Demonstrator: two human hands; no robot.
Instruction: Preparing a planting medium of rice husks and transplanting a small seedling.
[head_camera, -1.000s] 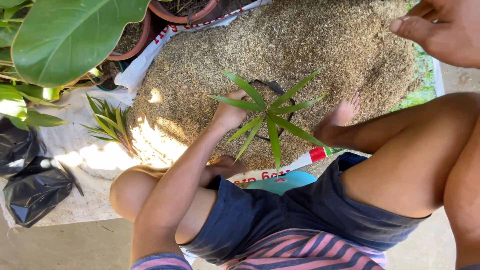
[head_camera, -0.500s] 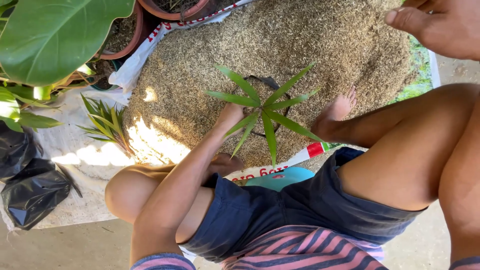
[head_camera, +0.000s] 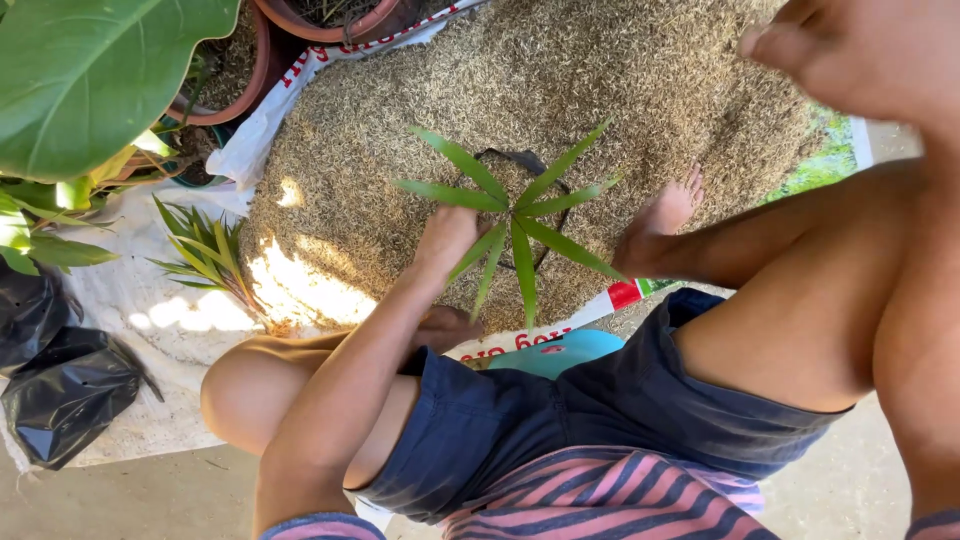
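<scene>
Basically, left hand (head_camera: 447, 232) was closed around the base of the small green seedling with long narrow leaves (head_camera: 512, 213), planted in a black plastic grow bag (head_camera: 520, 165) sunk in the heap of brown rice husks (head_camera: 560, 90), mid-scene. Right hand (head_camera: 860, 55) was raised far right, blurred; grip state unclear. Leaves looked thin and fragile, bag soft; best held low on the stem.

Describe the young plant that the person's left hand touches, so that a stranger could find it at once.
Look at the big tan heap of husks on the white sack. Near its front edge, beside the left hand, stands the seedling in a black bag. Its long narrow leaves spread like a star, unlike the shorter clump on the left.
</scene>
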